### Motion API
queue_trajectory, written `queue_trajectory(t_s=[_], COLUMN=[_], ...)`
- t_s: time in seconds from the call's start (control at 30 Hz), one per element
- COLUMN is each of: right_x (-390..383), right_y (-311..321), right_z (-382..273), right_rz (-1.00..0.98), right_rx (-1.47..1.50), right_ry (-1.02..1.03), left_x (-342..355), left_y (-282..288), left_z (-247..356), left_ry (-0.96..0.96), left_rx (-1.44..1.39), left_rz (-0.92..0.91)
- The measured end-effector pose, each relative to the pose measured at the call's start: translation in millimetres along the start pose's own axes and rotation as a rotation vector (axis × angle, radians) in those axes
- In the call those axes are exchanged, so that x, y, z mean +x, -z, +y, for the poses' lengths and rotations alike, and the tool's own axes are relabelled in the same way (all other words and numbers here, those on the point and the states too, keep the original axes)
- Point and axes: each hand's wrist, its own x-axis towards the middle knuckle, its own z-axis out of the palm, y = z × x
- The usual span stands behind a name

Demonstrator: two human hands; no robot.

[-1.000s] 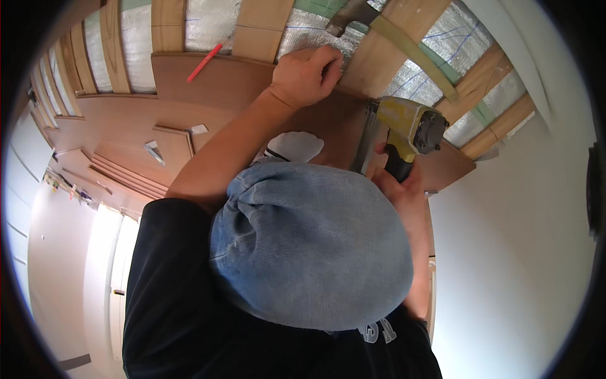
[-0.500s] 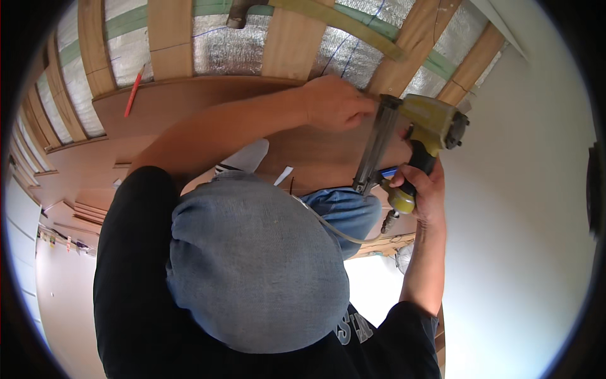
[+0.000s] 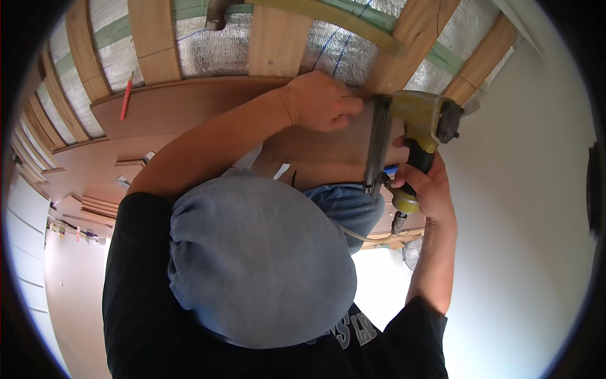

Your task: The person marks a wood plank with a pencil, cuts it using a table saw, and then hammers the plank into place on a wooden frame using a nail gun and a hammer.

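Cap (image 3: 265, 259) of faded blue cloth fills the middle foreground, with the black shirt (image 3: 142, 284) spreading round it and a denim knee (image 3: 347, 205) showing just beyond its brim. To the right, the right hand (image 3: 429, 183) is wrapped round the black grip of a yellow nail gun (image 3: 420, 107), its fingers closed on the handle and one fingertip showing higher up, on the side toward the magazine. A pale hose (image 3: 375, 239) meets the fitting below the grip. The gun's long dark magazine (image 3: 379, 142) slants up from before the knee to the nose, and the left hand (image 3: 322, 104) is just to the left of that upper end, its fingertips near the tool, the fingers curled in and bunched; blur hides the tips, so I cannot tell whether they pinch anything. Beneath both hands lies brown board (image 3: 303, 148), and at its edge, well left of the fingers, a red pencil (image 3: 127, 98) rests slantwise. Farther off run wooden joists (image 3: 278, 47) with silvery sheeting (image 3: 218, 50) between them, crossed by the yellowish handle of a hammer (image 3: 218, 14).
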Motion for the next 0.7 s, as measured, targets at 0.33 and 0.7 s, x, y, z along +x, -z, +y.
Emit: queue_trajectory(t_s=[0.33, 0.7], right_x=[-2.6, -27.6], right_y=[15.3, 38.8], right_z=[3.1, 26.4], right_rz=[0.06, 0.19], right_rx=[-0.133, 0.003], right_ry=[-0.011, 0.092], left_x=[-1.5, 0.7], left_y=[-1.0, -2.5], left_z=[-2.0, -0.5], left_ry=[-0.037, -0.062], left_rx=[-0.007, 0.068], left_rz=[0.024, -0.025])
